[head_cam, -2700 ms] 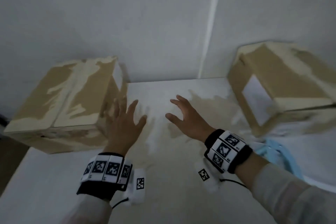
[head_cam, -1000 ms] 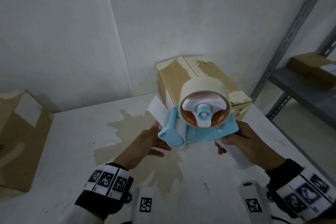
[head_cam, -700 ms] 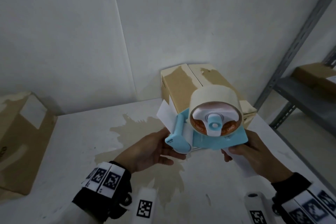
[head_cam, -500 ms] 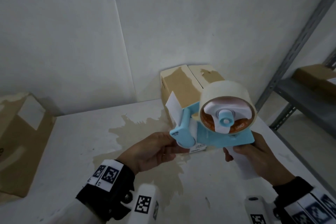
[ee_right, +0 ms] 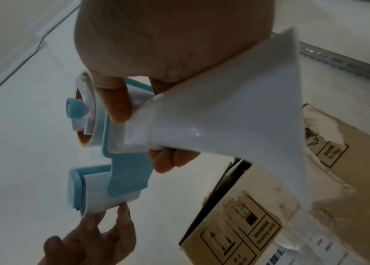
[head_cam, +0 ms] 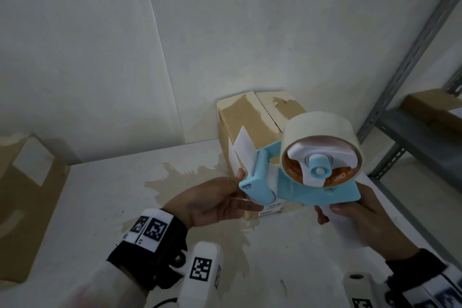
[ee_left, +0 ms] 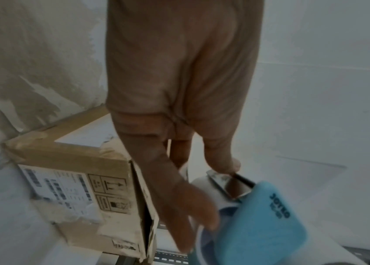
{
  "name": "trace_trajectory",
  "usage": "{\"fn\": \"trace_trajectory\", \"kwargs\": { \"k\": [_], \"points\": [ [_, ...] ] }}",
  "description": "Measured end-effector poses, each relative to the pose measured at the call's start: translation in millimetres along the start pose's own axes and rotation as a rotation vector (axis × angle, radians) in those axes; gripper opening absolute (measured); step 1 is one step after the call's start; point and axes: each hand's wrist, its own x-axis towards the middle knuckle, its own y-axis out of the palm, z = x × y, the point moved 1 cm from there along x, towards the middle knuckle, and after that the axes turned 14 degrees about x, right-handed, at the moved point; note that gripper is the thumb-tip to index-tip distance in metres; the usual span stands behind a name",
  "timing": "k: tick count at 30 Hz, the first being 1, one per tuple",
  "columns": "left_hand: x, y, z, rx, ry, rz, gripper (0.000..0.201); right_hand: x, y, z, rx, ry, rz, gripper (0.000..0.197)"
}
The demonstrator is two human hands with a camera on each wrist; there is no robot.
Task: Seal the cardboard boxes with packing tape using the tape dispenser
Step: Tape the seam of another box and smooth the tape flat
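A blue and white tape dispenser [head_cam: 295, 190] with a cream tape roll [head_cam: 322, 132] is held up above the table. My right hand [head_cam: 332, 212] grips its white handle [ee_right: 236, 125]. My left hand [head_cam: 243, 190] pinches the dispenser's front end at the roller [ee_right: 102, 193], thumb above and fingers below; one fingertip [ee_left: 225, 165] touches the metal blade plate. Whether the tape's loose end is between these fingers cannot be told. A cardboard box [head_cam: 245, 120] stands against the wall just behind the dispenser, its top seam still showing as a dark gap.
A second cardboard box [head_cam: 27, 182] stands at the table's left edge. The white table [head_cam: 100, 207] has a brown stain [head_cam: 225, 232] under my hands. A grey metal shelf rack [head_cam: 412, 137] at the right holds another box [head_cam: 435, 107].
Earlier, both hands hovered with nothing in them. Over the last second the dispenser and both hands have shifted right and nearer the box, the left fingers staying at its front.
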Motion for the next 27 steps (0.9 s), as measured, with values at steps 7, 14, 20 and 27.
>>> {"fn": "trace_trajectory", "kwargs": {
  "k": [7,14,20,27],
  "points": [
    [9,1,-10,0.159,-0.016,0.028,0.023,1,-7,6,-0.051,-0.037,0.013,0.032],
    [17,-5,-20,0.349,0.045,-0.109,0.013,3,-10,11,-0.068,-0.086,-0.013,0.034],
    [24,-6,-18,0.336,0.062,-0.171,0.011,2,-9,8,-0.157,-0.136,-0.017,0.025],
    [30,-11,-26,0.421,0.146,-0.242,0.030,7,-16,10,-0.204,-0.116,-0.049,0.024]
  ]
}}
